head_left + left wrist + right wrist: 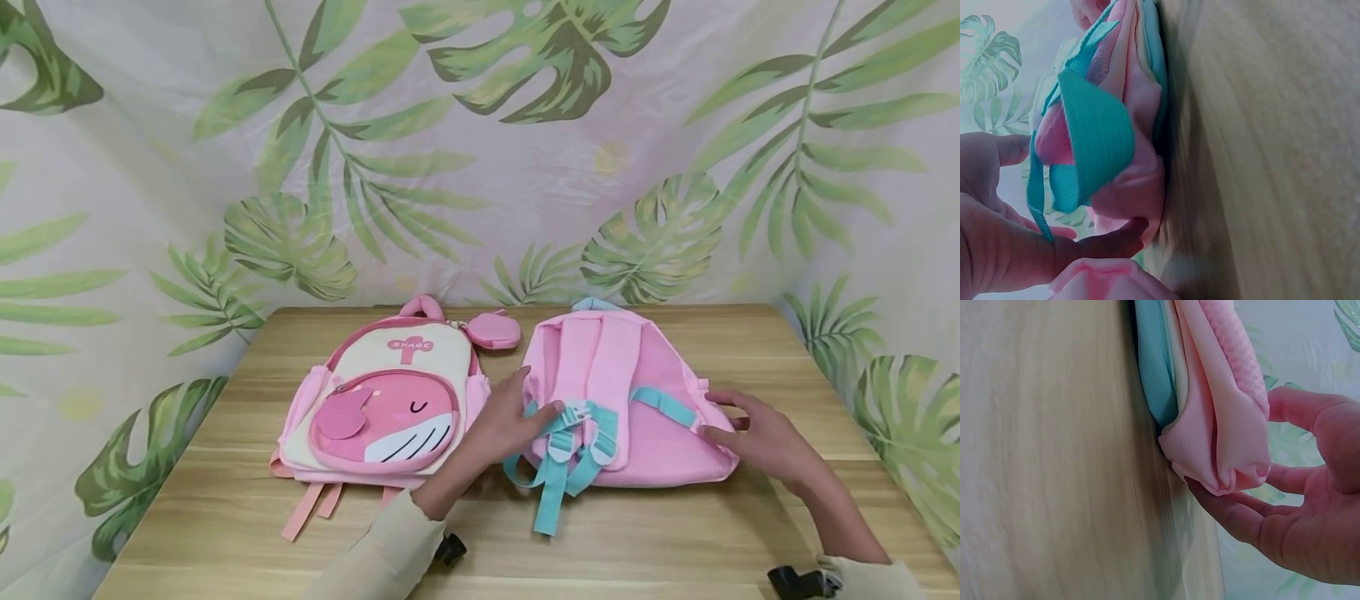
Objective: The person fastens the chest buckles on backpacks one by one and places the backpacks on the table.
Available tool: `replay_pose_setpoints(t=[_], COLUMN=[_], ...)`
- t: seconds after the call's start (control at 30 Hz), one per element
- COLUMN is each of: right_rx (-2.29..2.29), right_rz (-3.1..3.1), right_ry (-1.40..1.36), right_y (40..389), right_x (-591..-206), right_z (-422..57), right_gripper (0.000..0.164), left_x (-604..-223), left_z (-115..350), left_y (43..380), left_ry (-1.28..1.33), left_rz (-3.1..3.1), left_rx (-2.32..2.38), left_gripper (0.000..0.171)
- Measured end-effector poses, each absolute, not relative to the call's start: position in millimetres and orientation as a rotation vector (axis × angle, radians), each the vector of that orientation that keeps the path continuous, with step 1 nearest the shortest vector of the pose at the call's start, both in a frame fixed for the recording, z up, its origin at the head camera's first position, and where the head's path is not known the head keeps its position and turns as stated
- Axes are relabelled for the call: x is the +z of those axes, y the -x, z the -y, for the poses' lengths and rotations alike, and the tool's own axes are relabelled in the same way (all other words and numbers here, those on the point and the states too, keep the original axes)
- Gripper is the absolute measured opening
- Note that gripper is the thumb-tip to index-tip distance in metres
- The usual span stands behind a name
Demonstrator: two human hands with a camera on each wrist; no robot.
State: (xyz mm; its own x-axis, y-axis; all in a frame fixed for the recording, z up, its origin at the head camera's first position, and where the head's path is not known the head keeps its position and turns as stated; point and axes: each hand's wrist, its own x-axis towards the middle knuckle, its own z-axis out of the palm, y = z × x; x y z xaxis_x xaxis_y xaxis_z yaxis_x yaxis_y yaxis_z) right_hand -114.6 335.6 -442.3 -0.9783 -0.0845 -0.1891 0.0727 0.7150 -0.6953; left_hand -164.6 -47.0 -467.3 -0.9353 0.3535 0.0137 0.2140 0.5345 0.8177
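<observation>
A pink backpack [660, 450] lies on the table with its back panel and shoulder straps up; turquoise webbing [551, 500] and white buckles trail from the straps. At its left side is my left hand [510, 421], thumb extended beside the straps. In the left wrist view, one fairly straight finger [1113, 240] touches the bag's side, below a turquoise webbing loop [1100, 134]. My right hand [761, 437] holds the right edge. The right wrist view shows thumb and fingers around the folded pink corner [1222, 450]. The bag's front is face down and hidden.
Left of it lies a cream and pink backpack [360, 358] with a whale-face pocket [408, 421] facing up. A small round pink pouch [495, 331] hangs from its top. The wooden table [225, 517] ends at a leaf-print curtain [525, 183]. Black wrist cameras sit at both cuffs.
</observation>
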Motion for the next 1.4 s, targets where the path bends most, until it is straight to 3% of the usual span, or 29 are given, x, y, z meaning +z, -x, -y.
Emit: replay_pose_setpoints(t=[0.3,0.77,0.97,1.2,1.4], right_rx=[-1.09,-1.068,-1.024,-1.086,-1.168], right_rz=[-2.732,-2.721,-2.813,-3.002,-3.018], right_ry=[-0.01,0.017,0.077,0.296,0.481], right_y=[112.7,113.0,110.6,105.2,98.9], right_x=[-442.9,-438.7,-435.2,-420.0,-411.7], right_z=[-328.9,-323.7,-321.2,-303.6,-282.6], right_gripper=[0.072,0.07,0.068,0.054,0.05], left_x=[-437.4,-429.0,-422.0,-410.7,-405.9], left_z=[29.3,35.7,38.4,37.7,32.5], left_y=[148.0,147.1,148.0,148.8,147.8], left_ry=[-0.379,-0.328,-0.442,-0.705,-0.807], left_rz=[-2.607,-2.592,-2.66,-2.726,-2.722], left_rx=[1.327,1.281,1.261,1.297,1.227], left_gripper=[0.091,0.091,0.084,0.065,0.061])
